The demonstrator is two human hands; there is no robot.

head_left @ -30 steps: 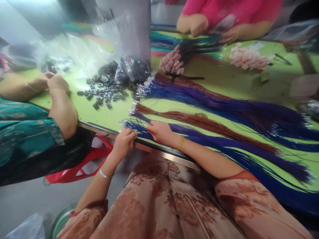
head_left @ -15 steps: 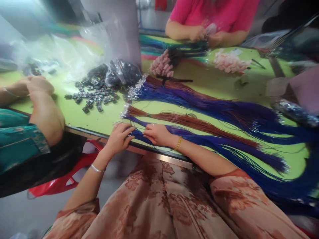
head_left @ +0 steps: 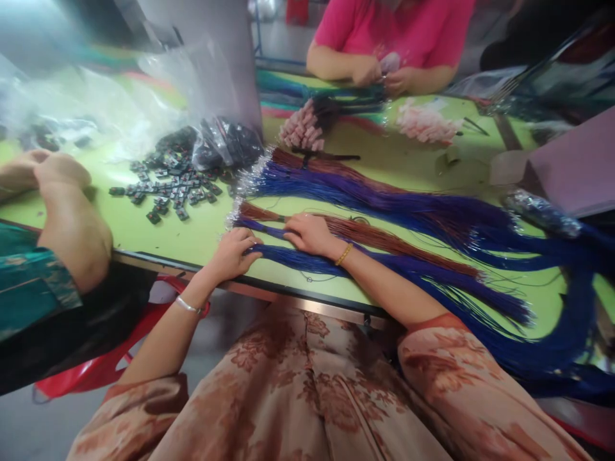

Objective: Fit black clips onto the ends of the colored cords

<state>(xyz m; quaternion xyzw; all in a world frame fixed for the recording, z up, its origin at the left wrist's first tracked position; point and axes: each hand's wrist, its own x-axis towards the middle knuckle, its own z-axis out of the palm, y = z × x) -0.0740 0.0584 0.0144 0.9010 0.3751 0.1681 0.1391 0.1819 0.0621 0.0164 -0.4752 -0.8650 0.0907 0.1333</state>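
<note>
A bundle of blue wires (head_left: 302,257) lies along the near edge of the table. My left hand (head_left: 236,251) is closed over its left end, the thumb pointing right; the wire tips beneath it are hidden. Farther right, my right hand (head_left: 312,234) rests across the purple wires (head_left: 263,226), its fingers bent around them. A tied bundle of brown wires (head_left: 384,235) runs just beyond that hand. Silvery terminals (head_left: 234,214) show at the left ends of the brown and purple bundles. One thin dark loose wire (head_left: 310,279) curves close to the table edge.
Farther back lie larger blue, purple and brown wire bundles (head_left: 365,186). Small black connectors (head_left: 168,189) are heaped at left beside a plastic bag (head_left: 225,144). Pink connectors (head_left: 302,125) lie beyond. A co-worker's arm (head_left: 72,211) rests at left; another person (head_left: 384,45) handles something opposite.
My right hand has moved from the blue bundle up and away onto the purple wires. My left hand remains at the blue bundle's end. The view has shifted slightly.
</note>
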